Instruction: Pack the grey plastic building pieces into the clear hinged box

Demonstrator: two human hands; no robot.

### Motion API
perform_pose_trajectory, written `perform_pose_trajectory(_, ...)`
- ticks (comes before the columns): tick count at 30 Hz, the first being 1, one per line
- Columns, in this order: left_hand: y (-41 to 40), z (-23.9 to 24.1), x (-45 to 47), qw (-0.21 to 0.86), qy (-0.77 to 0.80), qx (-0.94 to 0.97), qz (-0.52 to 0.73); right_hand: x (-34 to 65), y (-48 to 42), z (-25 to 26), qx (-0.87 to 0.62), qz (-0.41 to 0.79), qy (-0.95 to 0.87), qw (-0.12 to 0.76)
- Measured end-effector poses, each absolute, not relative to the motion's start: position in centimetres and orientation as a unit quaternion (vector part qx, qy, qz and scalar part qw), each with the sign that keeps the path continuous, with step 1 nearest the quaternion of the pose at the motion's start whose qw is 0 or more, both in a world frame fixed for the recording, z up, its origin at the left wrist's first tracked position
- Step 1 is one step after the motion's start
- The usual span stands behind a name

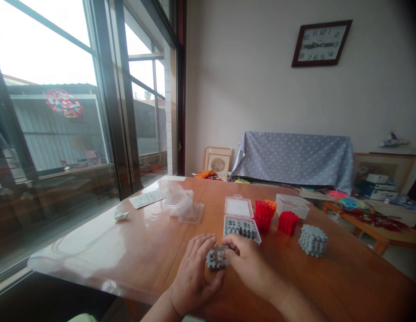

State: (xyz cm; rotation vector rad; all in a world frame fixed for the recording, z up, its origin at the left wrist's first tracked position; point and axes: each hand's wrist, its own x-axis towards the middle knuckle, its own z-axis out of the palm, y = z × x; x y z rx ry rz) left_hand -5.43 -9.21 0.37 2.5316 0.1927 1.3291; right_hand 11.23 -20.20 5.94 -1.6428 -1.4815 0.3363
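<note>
Between my two hands is a small stack of grey notched plastic pieces. My left hand curls round its left side, thumb below and fingers above. From the right, my right hand grips the stack's edge with thumb and fingers. Just beyond my hands lies an open clear plastic box, its lid tipped back, with more grey pieces in rows inside. To its right stand a red stack, a shorter red stack and orange pieces. A grey stack is farther right.
Clear containers and lids sit left of centre on the wooden table. Near them are a printed sheet and crumpled paper. An empty clear tub stands behind the red stacks. A window flanks the table's left.
</note>
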Motion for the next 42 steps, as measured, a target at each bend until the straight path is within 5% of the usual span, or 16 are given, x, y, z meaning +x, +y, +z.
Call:
perform_pose_trajectory(7, -8.3, 0.2, -5.0, 0.121, 0.150, 0.859, 0.475, 18.1, -21.8, 7.8, -0.699, 0.037, -0.518, 0.492)
perform_pose_trajectory(13, -7.5, 0.2, -4.8, 0.180, 0.179, 0.868, 0.427, 22.2, -21.5, 6.4, -0.723, -0.021, -0.536, 0.436)
perform_pose_trajectory(30, -7.9, 0.9, -3.7, 0.212, 0.215, 0.910, 0.284, 21.6, -21.5, 5.6, -0.784, -0.035, -0.539, 0.306)
perform_pose_trajectory(42, -8.0, 0.9, -3.6, 0.193, 0.220, 0.915, 0.277, 19.8, -22.0, 6.7, -0.752, -0.074, -0.561, 0.337)
